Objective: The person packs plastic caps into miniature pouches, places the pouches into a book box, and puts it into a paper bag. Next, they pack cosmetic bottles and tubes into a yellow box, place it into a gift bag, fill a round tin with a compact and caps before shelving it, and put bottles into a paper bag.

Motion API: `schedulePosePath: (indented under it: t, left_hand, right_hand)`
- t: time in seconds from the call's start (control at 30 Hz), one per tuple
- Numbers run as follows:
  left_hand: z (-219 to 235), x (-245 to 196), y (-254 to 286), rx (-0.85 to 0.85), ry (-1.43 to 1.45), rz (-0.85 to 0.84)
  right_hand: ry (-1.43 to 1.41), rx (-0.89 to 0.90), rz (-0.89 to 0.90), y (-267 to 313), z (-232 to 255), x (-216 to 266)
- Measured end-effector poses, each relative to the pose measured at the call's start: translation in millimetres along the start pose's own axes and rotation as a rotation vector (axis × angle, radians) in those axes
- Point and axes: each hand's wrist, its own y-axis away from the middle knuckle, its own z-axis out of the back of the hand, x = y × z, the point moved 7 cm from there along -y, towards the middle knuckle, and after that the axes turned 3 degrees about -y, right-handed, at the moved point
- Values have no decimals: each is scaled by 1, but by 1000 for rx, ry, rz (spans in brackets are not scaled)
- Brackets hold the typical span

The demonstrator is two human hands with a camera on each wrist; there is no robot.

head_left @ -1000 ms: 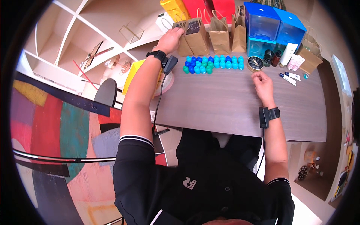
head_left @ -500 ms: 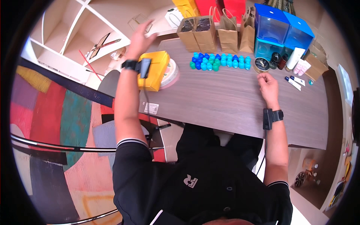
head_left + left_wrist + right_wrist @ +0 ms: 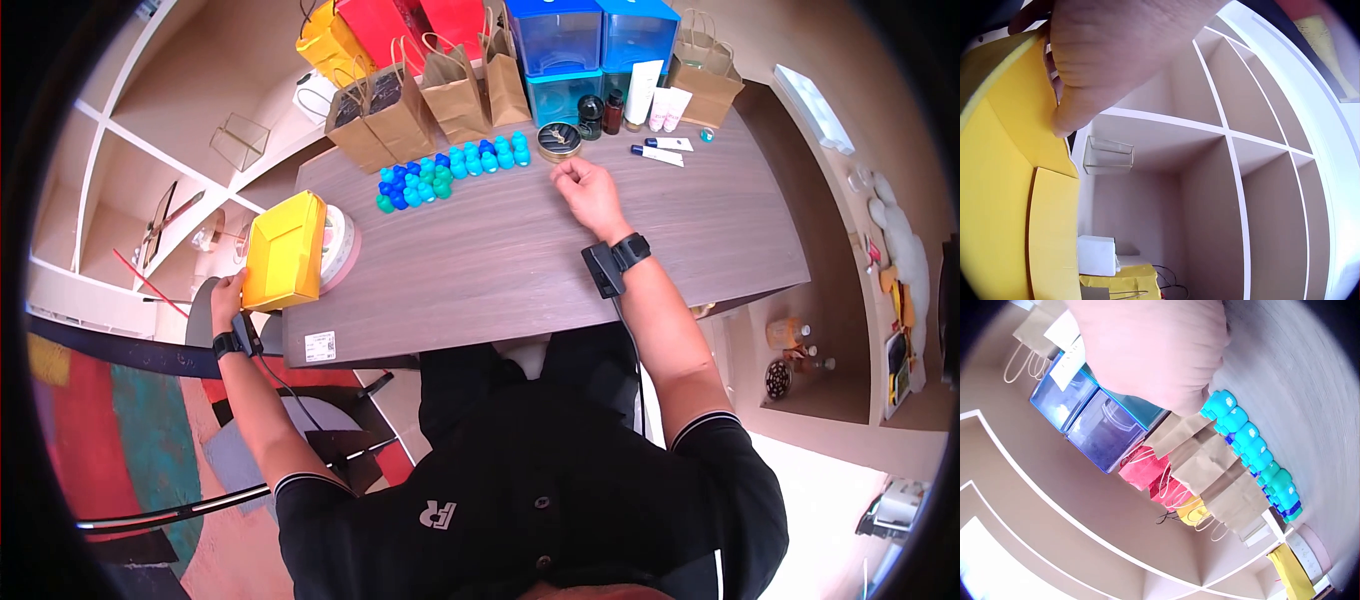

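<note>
At the desk's left edge my left hand (image 3: pixel 228 302) grips the side of a yellow open box (image 3: pixel 284 248), which is tilted up with its hollow side showing. In the left wrist view the thumb lies on the box wall (image 3: pixel 1022 94) and the other fingers are partly hidden beyond its edge. A round pink-and-white box (image 3: pixel 342 245) is behind the yellow one. My right hand (image 3: pixel 594 200) rests idle on the desk, fingers loosely curled with nothing visible in them. Just beyond it is a round tin (image 3: pixel 559 142) with a dark top.
Rows of small blue, turquoise and green bottles (image 3: pixel 470 160) stand mid-desk. Brown paper bags (image 3: pixel 380 120), red bags (image 3: pixel 455 25) and blue plastic bins (image 3: pixel 555 40) line the back. Dark bottles and white tubes (image 3: pixel 642 95) are at the right. White shelving (image 3: pixel 1229 131) borders the left side.
My left hand has gone from the paper bags, leftward and down, to the yellow box, which it now grips and tilts. The head view has shifted; the right hand stays by the tin.
</note>
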Motion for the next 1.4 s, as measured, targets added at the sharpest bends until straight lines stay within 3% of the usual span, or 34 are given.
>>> schedulePosePath:
  t: [0.2,0.27,0.47,0.53,0.57,0.7,0.87,0.97,1.03,1.17,1.23,1.33,1.4]
  left_hand:
    - [-10,-18,2,-35,-118,-286]
    - [-12,-31,17,-56,-124,-277]
    - [-1,-41,60,-57,222,-284]
    - [5,-69,109,-13,686,-246]
    - [3,-79,127,25,769,-249]
    - [-42,-124,197,177,812,-297]
    - [-152,-179,254,327,815,-400]
    - [-208,-195,264,411,787,-270]
    - [-219,-216,277,300,518,-382]
    - [-232,-233,295,283,673,-357]
    - [-223,-235,304,107,797,-483]
    - [-218,-240,320,172,739,-597]
    - [-226,-239,320,239,768,-579]
  right_hand:
    - [-81,3,52,2,-3,-5]
    - [-38,-15,25,2,-1,-6]
    - [-62,5,28,6,-2,-2]
    - [-54,17,22,6,-2,-2]
    - [-50,26,15,7,-2,-4]
    - [-17,34,46,10,-4,3]
    - [-96,53,14,16,-7,1]
    - [-211,12,-78,27,3,-1]
    - [-234,-16,-85,39,13,5]
    - [-213,-59,-115,61,32,9]
    - [-186,-42,-109,70,36,10]
    - [-148,-8,-71,81,36,18]
    - [-127,15,-44,86,35,26]
